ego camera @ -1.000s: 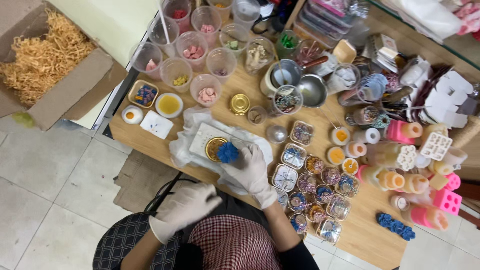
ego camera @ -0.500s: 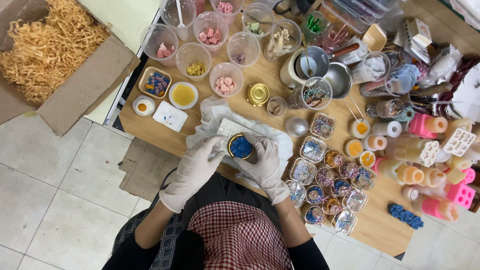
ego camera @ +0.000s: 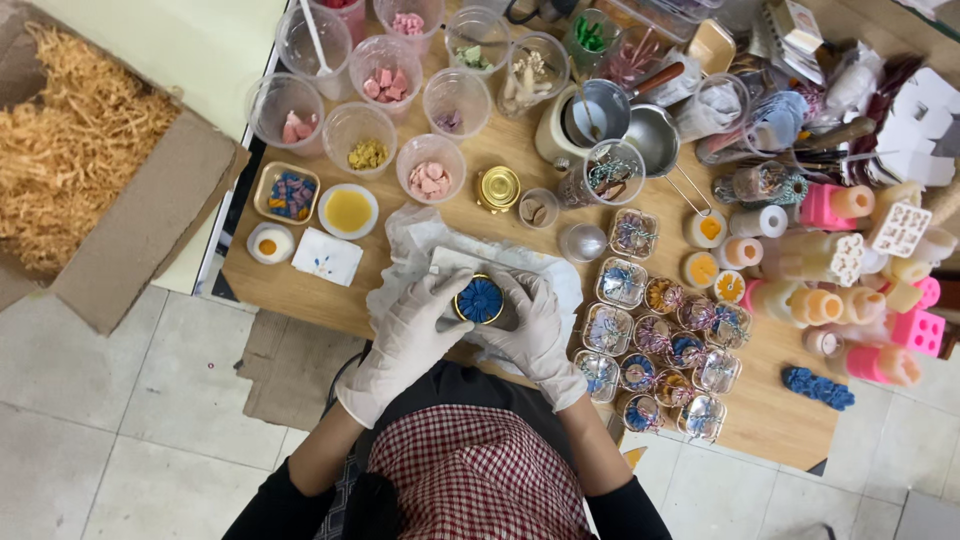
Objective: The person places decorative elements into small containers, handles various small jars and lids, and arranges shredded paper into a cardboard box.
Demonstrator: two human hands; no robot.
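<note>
Both of my hands wear white gloves and close around a small round gold tin (ego camera: pixel 480 300) with a blue flower-shaped piece inside. My left hand (ego camera: pixel 410 335) cups the tin from the left, and my right hand (ego camera: pixel 530 325) holds it from the right. The tin sits over a crumpled sheet of white paper or plastic (ego camera: pixel 410 240) spread on the wooden table (ego camera: pixel 300 290). A white square piece (ego camera: pixel 450 262) lies just behind the tin.
Several decorated small tins (ego camera: pixel 650 340) cluster to the right. Clear cups of coloured pieces (ego camera: pixel 385 85) stand at the back left. Pink and orange moulds (ego camera: pixel 850 290), a metal pot (ego camera: pixel 655 135) and a gold lid (ego camera: pixel 498 187) lie nearby. An open cardboard box of straw (ego camera: pixel 70 130) sits left.
My left hand came up from my lap onto the tin. Both hands now wrap it, where one second ago only the right hand touched it.
</note>
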